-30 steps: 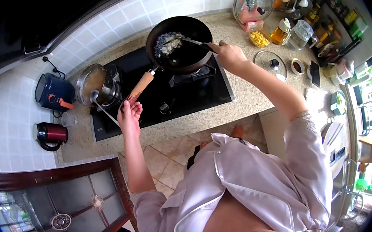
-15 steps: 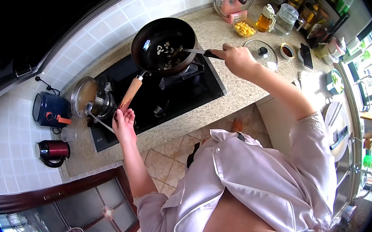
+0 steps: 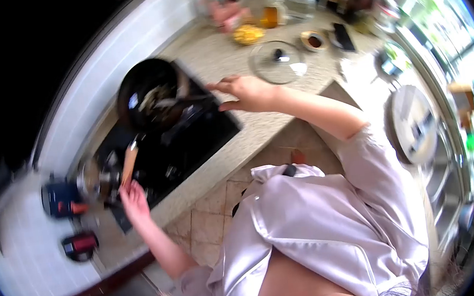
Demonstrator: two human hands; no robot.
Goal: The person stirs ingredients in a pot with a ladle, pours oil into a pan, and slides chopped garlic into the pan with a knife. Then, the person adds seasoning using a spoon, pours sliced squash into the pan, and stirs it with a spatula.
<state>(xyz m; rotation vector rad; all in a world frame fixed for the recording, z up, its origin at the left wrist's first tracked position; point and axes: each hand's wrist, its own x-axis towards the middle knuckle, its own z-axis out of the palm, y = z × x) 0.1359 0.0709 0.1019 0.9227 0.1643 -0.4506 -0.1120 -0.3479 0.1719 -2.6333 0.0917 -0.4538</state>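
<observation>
1. The spatula (image 3: 197, 100), gripped earlier, has been released by the right hand (image 3: 247, 93), now opened with fingers spread over the worktop (image 3: 209, 50).
2. The wooden handle (image 3: 130, 164) is still held by the left hand (image 3: 134, 201).
3. The wok (image 3: 141, 90) is kept near the worktop's wall-side edge.

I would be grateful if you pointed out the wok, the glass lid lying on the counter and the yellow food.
Wok (image 3: 140, 81): head view, on the bare inner wall.
Glass lid (image 3: 278, 55): head view, on its dark central knob.
Yellow food (image 3: 248, 34): head view, middle of the heap.
</observation>
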